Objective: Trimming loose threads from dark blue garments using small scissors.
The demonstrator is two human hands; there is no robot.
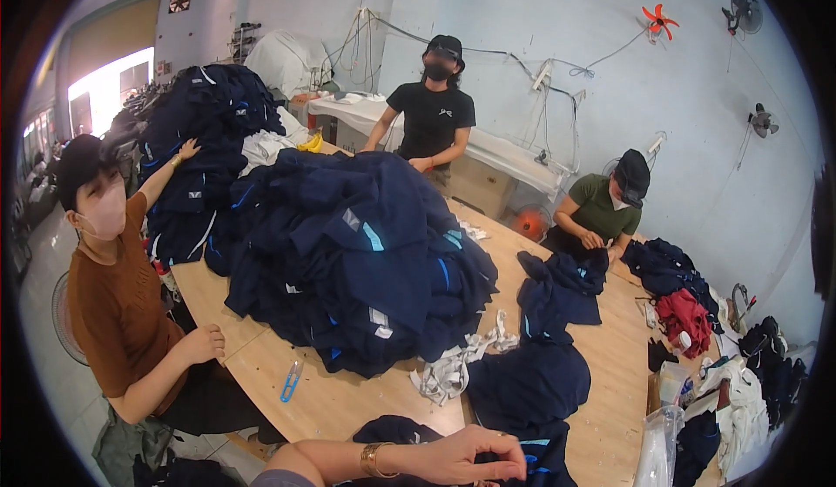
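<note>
My left hand [475,454], with a gold bracelet at its wrist, reaches across the lower edge from the left. Its fingers are curled and pressed together above navy fabric; what they hold, if anything, is hidden. Navy garment pieces [531,382] with light-blue trim lie just beyond and beside it. Another dark piece [396,430] shows behind my wrist. White fabric strips [446,376] lie tangled beyond the hand. My right hand is out of the picture. Farther left on the tabletop rests a pair of blue-handled thread snips [292,381].
A large heap of navy garments [348,252] covers the middle of the wooden table [366,400]. Co-workers sit at the left [131,287] and far right [605,200]; another stands behind the heap [431,108]. Red cloth [684,317] and clear plastic bags [659,443] lie along the right.
</note>
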